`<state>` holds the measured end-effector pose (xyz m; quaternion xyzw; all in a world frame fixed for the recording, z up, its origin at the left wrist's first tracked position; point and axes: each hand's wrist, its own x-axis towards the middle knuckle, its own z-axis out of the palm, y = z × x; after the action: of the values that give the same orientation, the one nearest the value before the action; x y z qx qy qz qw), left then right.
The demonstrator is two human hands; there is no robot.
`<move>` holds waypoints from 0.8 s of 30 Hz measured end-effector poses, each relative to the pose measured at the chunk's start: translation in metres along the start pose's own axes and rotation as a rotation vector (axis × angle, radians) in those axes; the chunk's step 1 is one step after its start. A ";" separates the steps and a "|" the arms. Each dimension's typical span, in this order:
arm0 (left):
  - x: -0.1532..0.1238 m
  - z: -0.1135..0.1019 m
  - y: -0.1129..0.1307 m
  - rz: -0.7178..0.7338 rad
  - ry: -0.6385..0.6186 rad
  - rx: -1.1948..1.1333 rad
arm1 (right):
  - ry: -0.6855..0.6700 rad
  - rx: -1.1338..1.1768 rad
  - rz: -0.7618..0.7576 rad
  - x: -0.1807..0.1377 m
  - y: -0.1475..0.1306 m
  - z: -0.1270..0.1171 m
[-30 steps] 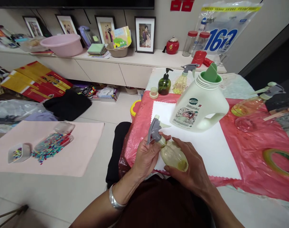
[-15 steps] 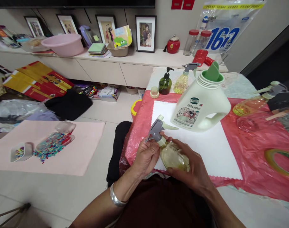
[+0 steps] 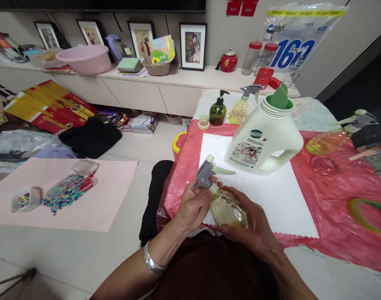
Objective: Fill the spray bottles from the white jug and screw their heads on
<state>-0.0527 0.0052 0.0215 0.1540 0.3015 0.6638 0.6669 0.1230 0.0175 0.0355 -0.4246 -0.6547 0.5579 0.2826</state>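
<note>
A clear, yellowish spray bottle point(image 3: 228, 209) lies tilted between my two hands, close to my body. My left hand point(image 3: 193, 205) is closed round its pale collar, below the grey trigger head point(image 3: 206, 171). Around the bottle's body wraps my right hand point(image 3: 254, 218), thumb underneath and fingers over the top. Just beyond stands a large pale-green detergent jug point(image 3: 273, 139) with a green spout in its open mouth. It rests on a white sheet point(image 3: 290, 204) over red plastic point(image 3: 334, 200).
Behind the jug stand a green pump bottle point(image 3: 217, 112), another spray bottle point(image 3: 239, 110) and a small cap point(image 3: 203, 121). To the right are a third spray bottle point(image 3: 329, 139) and a tape roll point(image 3: 370, 214). Colourful beads point(image 3: 65, 196) lie on a pink sheet point(image 3: 109, 187) at left.
My grip on the spray bottle is kept, with only a slight shift of the fingers and trigger head. The camera view has moved a little; the jug and other bottles stay put.
</note>
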 end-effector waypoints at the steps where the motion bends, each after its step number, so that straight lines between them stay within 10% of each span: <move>1: 0.000 0.000 0.001 0.009 0.000 -0.005 | -0.011 0.055 0.011 0.000 0.001 0.000; 24: 0.000 0.003 0.006 -0.066 -0.015 -0.026 | -0.177 0.807 0.220 0.004 0.011 0.011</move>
<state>-0.0554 0.0060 0.0279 0.1401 0.2929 0.6440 0.6927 0.1139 0.0160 0.0222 -0.2980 -0.3564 0.8304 0.3075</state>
